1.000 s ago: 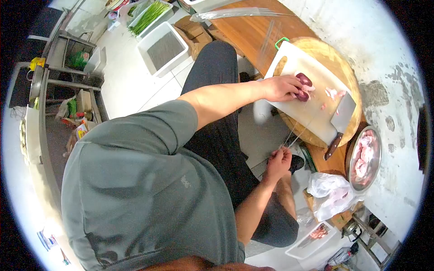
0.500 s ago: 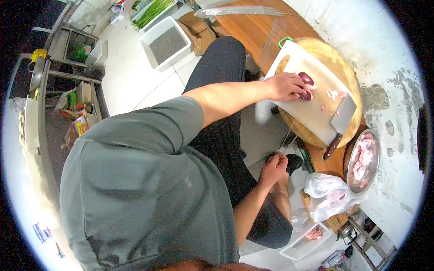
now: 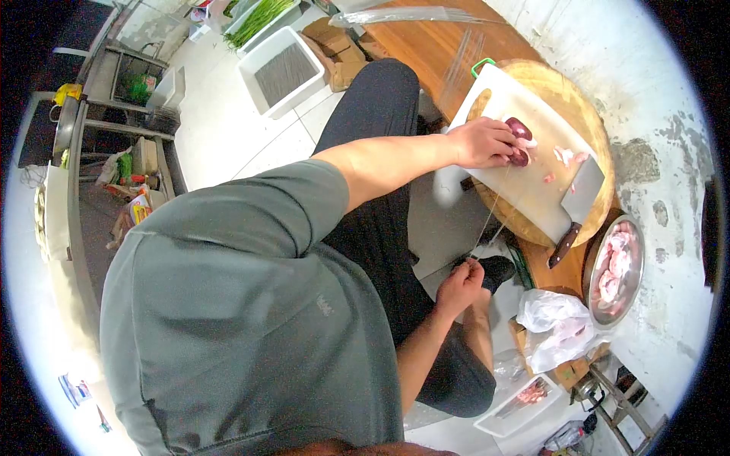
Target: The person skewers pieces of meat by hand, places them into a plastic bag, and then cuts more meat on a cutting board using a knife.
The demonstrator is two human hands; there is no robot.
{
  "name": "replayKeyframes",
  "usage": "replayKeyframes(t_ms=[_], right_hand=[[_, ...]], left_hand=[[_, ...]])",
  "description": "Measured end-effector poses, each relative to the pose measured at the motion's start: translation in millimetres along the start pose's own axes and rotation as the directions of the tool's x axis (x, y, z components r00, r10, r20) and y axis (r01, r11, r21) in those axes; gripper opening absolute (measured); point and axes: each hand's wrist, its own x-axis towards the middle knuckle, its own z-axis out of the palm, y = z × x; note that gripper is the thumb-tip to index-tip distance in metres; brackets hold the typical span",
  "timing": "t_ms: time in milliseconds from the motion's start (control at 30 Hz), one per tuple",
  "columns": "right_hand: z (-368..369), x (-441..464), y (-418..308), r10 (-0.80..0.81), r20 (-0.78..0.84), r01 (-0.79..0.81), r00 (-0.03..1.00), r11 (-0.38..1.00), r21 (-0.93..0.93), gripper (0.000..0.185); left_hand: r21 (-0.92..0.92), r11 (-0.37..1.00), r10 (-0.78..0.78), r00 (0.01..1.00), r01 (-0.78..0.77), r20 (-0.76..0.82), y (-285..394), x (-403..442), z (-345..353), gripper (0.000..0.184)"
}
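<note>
My left hand [image 3: 483,143] presses its fingers on dark red and whitish meat [image 3: 518,137] on the white cutting board [image 3: 544,194]. My right hand [image 3: 461,283], lower down, pinches the ends of thin skewers [image 3: 487,220]. Their thin shafts slant up toward the meat; their tips cannot be made out. Small pale scraps [image 3: 563,155] lie on the board beside the blade of a cleaver [image 3: 584,188], whose brown handle points down past the edge. A round wooden block [image 3: 597,125] is under the board.
A metal bowl of pinkish meat [image 3: 616,266] stands on the wooden table [image 3: 418,38] near the wall. Below it are a white plastic bag [image 3: 547,319] and a white tray with meat pieces [image 3: 521,406]. A white bin [image 3: 281,72] and a green-vegetable tub [image 3: 262,23] stand upper left.
My right hand has moved slightly down and left from its first position, still pinching the skewers. My left hand stays at the meat. The view has shifted slightly.
</note>
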Motion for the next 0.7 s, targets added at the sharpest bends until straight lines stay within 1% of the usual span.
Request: replayKeyframes(t_ms=[33, 133, 300, 433, 533, 700], right_hand=[[-2, 0, -2, 0.082, 0.029, -0.082, 0.996, 0.997, -0.004, 0.024], [-3, 1, -14, 0.035, 0.044, -0.034, 0.998, 0.999, -0.036, 0.024], [-1, 1, -22, 0.062, 0.028, -0.062, 0.998, 0.998, -0.003, 0.023], [-2, 0, -24, 0.092, 0.06, -0.094, 0.994, 0.995, 0.022, 0.024], [-1, -1, -26, 0.043, 0.02, -0.043, 0.999, 0.999, 0.007, 0.025], [1, 2, -17, 0.068, 0.022, -0.069, 0.997, 0.997, 0.02, 0.027]], left_hand=[[0.021, 1.0, -0.002, 1.0, 0.002, 0.012, 0, 0, -1, 0.025], [0.073, 0.997, -0.019, 0.999, 0.016, 0.038, 2, -2, 0, 0.022], [0.11, 0.993, -0.049, 0.997, 0.043, 0.056, 5, -2, -2, 0.02], [0.087, 0.996, -0.027, 0.999, 0.024, 0.03, 0, -3, 4, 0.02], [0.084, 0.996, -0.015, 1.0, 0.013, 0.021, -1, -3, 5, 0.021], [0.07, 0.997, -0.01, 0.999, 0.008, 0.034, 0, -1, 2, 0.021]])
